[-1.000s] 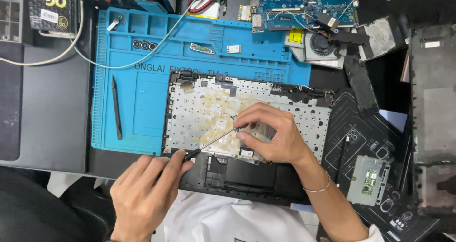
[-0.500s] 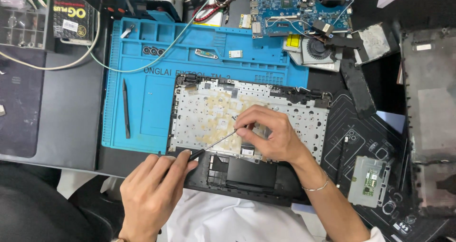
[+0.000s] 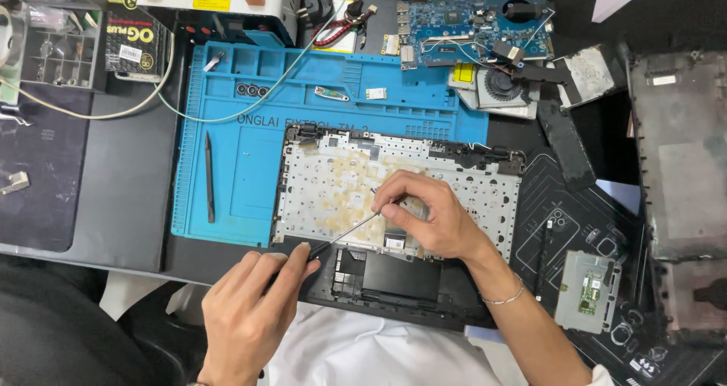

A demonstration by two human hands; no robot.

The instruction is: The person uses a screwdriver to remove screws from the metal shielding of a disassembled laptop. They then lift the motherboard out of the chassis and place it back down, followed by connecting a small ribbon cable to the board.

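An opened laptop palmrest point(image 3: 333, 182) lies face down, its silver keyboard backplate stained yellowish. My left hand point(image 3: 250, 310) grips a thin screwdriver point(image 3: 352, 231) by its dark handle; the metal shaft runs up and right to the backplate. My right hand point(image 3: 428, 216) rests on the plate with fingers curled around the shaft's tip, steadying it. The black touchpad area point(image 3: 401, 278) lies just below my right wrist, which wears a thin bracelet.
A blue silicone repair mat point(image 3: 250, 121) with a black spudger point(image 3: 210, 175) lies under the palmrest's left part. A blue motherboard point(image 3: 473, 19) and fan point(image 3: 503, 83) sit at the back. A small green-chipped board point(image 3: 587, 291) and grey laptop covers point(image 3: 681, 182) lie right.
The view has shifted slightly, so everything sits a little further right and lower. Both hands keep the same hold on the screwdriver and plate.
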